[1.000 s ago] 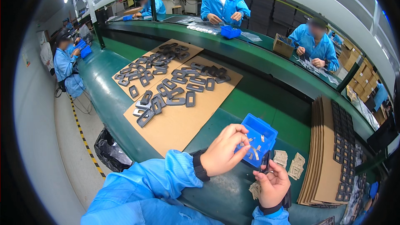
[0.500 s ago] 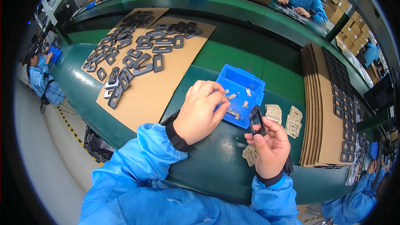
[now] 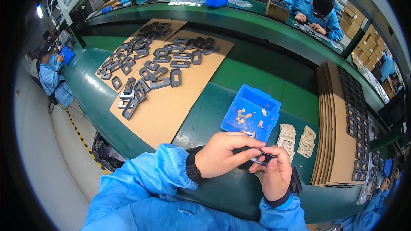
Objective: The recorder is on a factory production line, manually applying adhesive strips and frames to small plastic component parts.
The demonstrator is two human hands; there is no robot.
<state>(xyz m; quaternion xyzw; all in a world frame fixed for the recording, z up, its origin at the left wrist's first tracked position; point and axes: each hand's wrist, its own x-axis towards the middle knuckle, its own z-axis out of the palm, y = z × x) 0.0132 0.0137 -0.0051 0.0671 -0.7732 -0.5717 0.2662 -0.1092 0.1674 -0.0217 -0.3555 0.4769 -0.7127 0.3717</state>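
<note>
Left hand grip: left hand (image 3: pixel 222 154) has its fingers pinched together on a small dark frame piece (image 3: pixel 257 159), thumb and forefinger on its near-left end.
Right hand grip: right hand (image 3: pixel 277 175) is clamped on the same dark frame piece from below and right, fingertips meeting those of the left hand.
Piece location: held in the air between both hands, just near of the blue tray (image 3: pixel 251 112), over the green surface (image 3: pixel 214 115); not resting on anything.
Tray: holds a scatter of small pale strips; about a dozen left, loose on its floor.
Beside tray: two stacks of pale cards (image 3: pixel 299 139) lie just right of it, on the surface.
Done, as judged: many dark frames lie spread on the cardboard sheets (image 3: pixel 171 102) to the far left; more sit in rows on the stacked cardboard (image 3: pixel 338 124) at the right. Which of these are finished I cannot tell.
Left, as judged: one piece is in work; the strips in the tray suggest more pieces to come.
Change since half a second ago: the left hand was reaching into the blue tray, and the right hand alone held the piece; now the left hand has come back near and joined the right on the piece. Tray and cards lie as they did.
Others: people in blue coats work at the far surface.
</note>
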